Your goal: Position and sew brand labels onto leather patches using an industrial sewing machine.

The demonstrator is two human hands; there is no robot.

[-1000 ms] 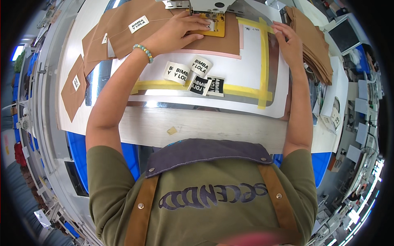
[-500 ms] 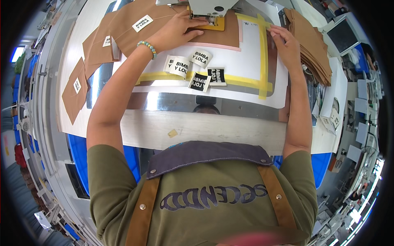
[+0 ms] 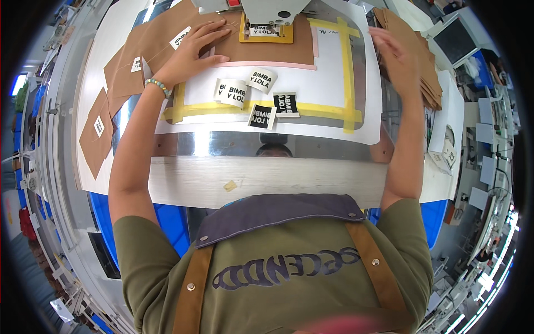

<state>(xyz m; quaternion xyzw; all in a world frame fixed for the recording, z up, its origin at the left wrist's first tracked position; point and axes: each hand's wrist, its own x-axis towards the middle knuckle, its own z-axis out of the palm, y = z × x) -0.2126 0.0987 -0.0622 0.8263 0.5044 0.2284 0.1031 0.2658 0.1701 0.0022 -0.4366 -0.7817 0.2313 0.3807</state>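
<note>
At the upper centre of the frame, a brown panel (image 3: 270,53) lies beneath the sewing machine (image 3: 273,12), a yellow frame (image 3: 267,40) upon it surrounding a printed label (image 3: 260,31). The left hand (image 3: 192,51), upper left of centre, rests palm down on brown material, fingers slightly spread, thumb apart. The right hand (image 3: 396,55), upper right, is near the brown stack (image 3: 427,69), fingers loosely bent; from here I cannot tell whether thumb and fingers meet. Loose labels (image 3: 261,79), white and black, lie mid-frame on the taped sheet (image 3: 317,83).
</note>
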